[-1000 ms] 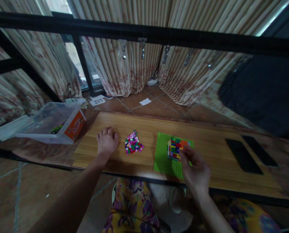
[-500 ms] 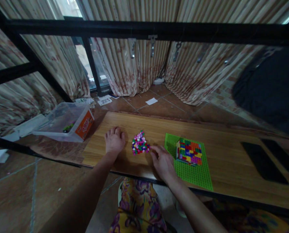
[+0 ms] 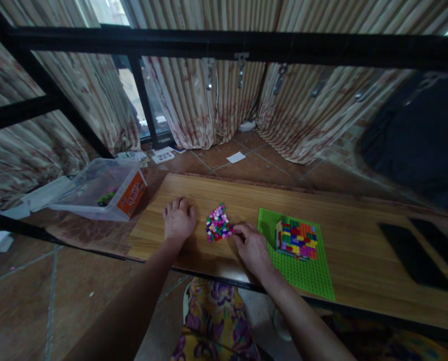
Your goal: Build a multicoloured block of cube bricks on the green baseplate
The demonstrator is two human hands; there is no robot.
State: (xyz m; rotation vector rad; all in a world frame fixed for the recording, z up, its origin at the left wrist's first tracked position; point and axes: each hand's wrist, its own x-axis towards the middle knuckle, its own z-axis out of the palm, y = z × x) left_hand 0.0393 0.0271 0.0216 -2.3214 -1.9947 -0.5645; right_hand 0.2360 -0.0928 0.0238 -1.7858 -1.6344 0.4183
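The left forearm (image 3: pixel 133 296) slants from bottom left to the left hand (image 3: pixel 179 220), palm down left of centre, fingers (image 3: pixel 176 203) loosely bent, while the right forearm (image 3: pixel 297 313) rises from lower right to the right hand (image 3: pixel 254 248) below centre, thumb (image 3: pixel 238 240) and forefinger (image 3: pixel 241 228) nearly meeting.

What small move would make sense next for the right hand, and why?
Perhaps pinch one brick from the right edge of the loose brick pile: the right hand has its thumb and forefinger right at that edge. Whether they hold a brick is too small to tell. The left hand rests on the table, apart from the pile.
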